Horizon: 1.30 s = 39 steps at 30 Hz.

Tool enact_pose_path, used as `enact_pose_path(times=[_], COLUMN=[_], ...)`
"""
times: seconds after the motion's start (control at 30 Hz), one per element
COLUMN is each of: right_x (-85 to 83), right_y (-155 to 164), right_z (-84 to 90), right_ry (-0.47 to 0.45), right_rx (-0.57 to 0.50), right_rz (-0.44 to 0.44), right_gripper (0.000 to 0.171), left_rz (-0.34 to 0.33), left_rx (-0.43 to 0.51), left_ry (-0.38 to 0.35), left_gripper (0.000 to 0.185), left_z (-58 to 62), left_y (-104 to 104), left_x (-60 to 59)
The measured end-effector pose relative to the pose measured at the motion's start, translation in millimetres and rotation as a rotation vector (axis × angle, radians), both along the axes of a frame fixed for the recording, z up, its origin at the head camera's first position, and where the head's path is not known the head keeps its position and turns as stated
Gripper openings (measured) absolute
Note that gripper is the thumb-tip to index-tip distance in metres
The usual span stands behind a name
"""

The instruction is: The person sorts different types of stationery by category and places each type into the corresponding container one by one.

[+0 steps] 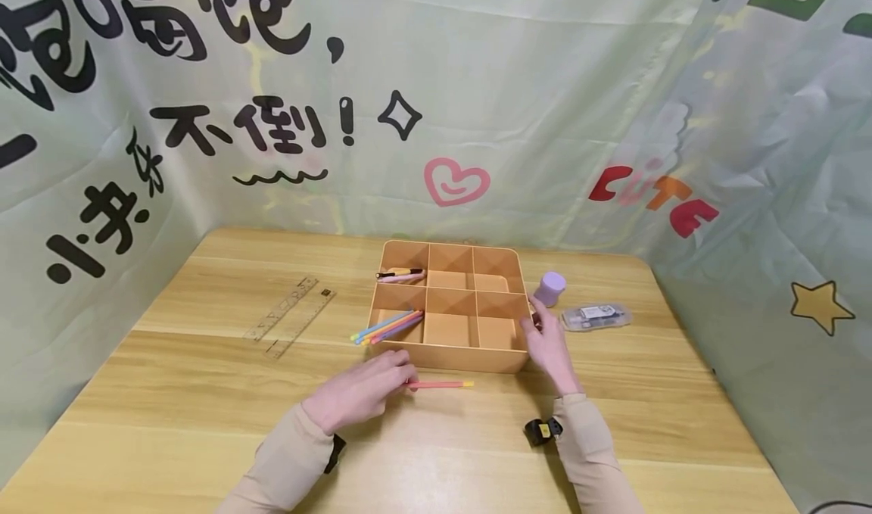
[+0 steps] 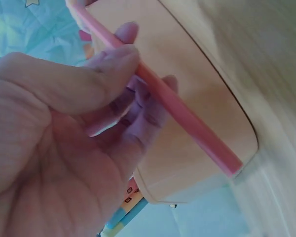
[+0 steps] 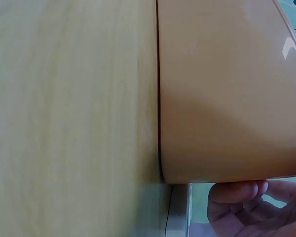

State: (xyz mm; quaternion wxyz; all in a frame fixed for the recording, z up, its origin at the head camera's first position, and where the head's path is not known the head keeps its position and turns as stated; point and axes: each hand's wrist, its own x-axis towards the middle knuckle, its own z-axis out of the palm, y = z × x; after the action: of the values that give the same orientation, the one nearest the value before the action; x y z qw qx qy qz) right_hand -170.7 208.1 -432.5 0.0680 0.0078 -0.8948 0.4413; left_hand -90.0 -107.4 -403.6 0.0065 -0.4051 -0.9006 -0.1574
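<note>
An orange divided organizer box (image 1: 477, 360) stands mid-table. My left hand (image 1: 364, 389) pinches a pink pen with a yellow end (image 1: 443, 384) just in front of the box; the left wrist view shows thumb and fingers (image 2: 119, 64) curled round the pink pen (image 2: 182, 113) against the box wall (image 2: 187, 59). My right hand (image 1: 547, 340) rests against the box's right front corner, fingers fairly straight. The right wrist view shows the box side (image 3: 227, 98) and fingertips (image 3: 237, 192) below it. Several coloured pens (image 1: 388, 325) lie in the front-left compartment, and a pink and a dark pen (image 1: 400, 275) in the back-left one.
Two clear rulers (image 1: 291, 316) lie on the left of the wooden table (image 1: 170, 393). A lilac cylinder (image 1: 549, 288) and a clear plastic case (image 1: 596, 316) sit right of the box. Printed fabric walls (image 1: 477, 105) close off the back and sides.
</note>
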Motion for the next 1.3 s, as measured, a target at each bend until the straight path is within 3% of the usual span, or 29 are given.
enact_pose_path(times=[0.23, 0.53, 0.7, 0.83, 1.03, 1.3], right_x=[-0.6, -1.1, -0.9, -0.6, -1.4, -2.6], right_y=[1, 0, 0, 1, 2, 2], right_z=[-0.9, -0.7, -0.5, -0.5, -2.1, -3.0], right_ry=[0.009, 0.020, 0.017, 0.013, 0.013, 0.017], right_rx=[0.006, 0.007, 0.013, 0.016, 0.013, 0.009], right_rz=[-0.001, 0.000, -0.002, -0.002, -0.002, 0.001], right_gripper=[0.049, 0.049, 0.049, 0.049, 0.049, 0.048], left_rz=[-0.031, -0.102, -0.142, -0.091, -0.053, 0.105], left_rx=[0.054, 0.322, 0.452, 0.571, 0.829, 1.051], left_ry=[-0.006, -0.077, -0.071, -0.080, -0.118, -0.095], left_gripper=[0.011, 0.016, 0.016, 0.020, 0.025, 0.023], left_z=[4.1, 13.7, 20.3, 22.5, 24.9, 28.6], left_y=[3, 5, 4, 2, 2, -1], left_x=[-4.2, -8.6, -9.3, -7.4, -9.2, -12.2])
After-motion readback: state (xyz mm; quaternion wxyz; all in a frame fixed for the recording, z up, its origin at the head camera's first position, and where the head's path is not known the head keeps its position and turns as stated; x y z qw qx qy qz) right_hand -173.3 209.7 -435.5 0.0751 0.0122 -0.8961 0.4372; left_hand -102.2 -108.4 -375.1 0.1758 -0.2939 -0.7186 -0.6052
